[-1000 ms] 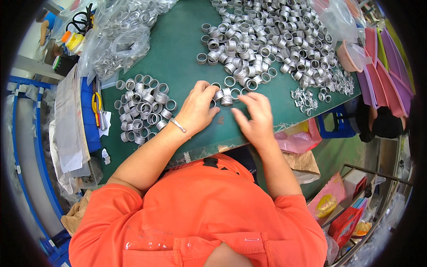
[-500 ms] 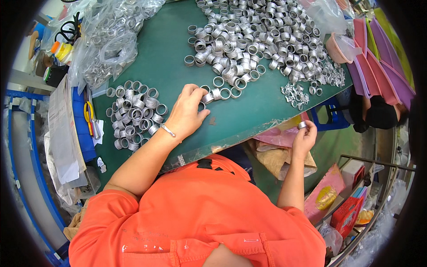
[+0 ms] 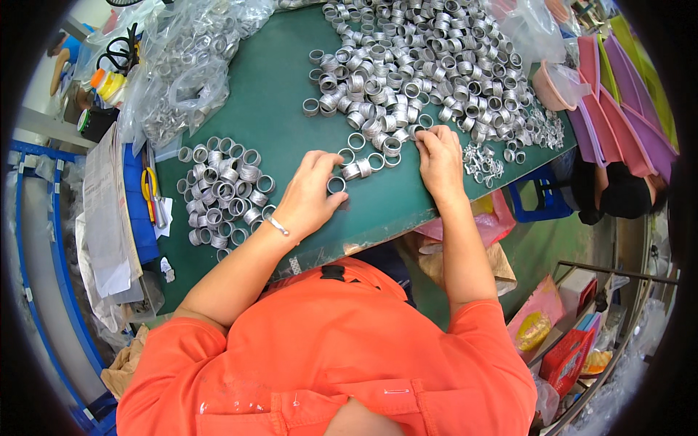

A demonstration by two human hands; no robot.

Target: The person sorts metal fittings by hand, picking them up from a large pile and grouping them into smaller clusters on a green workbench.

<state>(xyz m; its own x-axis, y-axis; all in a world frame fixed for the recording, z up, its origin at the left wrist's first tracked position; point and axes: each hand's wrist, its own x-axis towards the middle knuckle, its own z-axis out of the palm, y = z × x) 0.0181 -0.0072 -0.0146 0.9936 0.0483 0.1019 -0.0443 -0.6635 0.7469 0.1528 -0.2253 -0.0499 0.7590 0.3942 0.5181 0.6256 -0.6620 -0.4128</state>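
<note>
My left hand (image 3: 309,192), with a metal bangle on its wrist, rests at the middle of the green table. Its thumb and fingers close around a silver metal ring (image 3: 336,185). Just right of it lies a short row of rings (image 3: 357,170). My right hand (image 3: 442,163) reaches to the near edge of a large heap of silver rings (image 3: 436,65), its fingertips pinched on a ring (image 3: 416,131) there. Left of my left hand sits a smaller pile of the same rings (image 3: 225,189).
Plastic bags of metal parts (image 3: 185,80) lie at the far left. Beside the left edge are a blue tray (image 3: 140,211) and yellow-handled scissors (image 3: 150,185). Small metal bits (image 3: 483,163) lie near the right edge. A pink bowl (image 3: 550,87) and a blue stool (image 3: 539,190) are at the right.
My right hand, which held a ring beyond the table's near edge, has swung up and left to the large heap. The left hand stays nearly in place at its ring.
</note>
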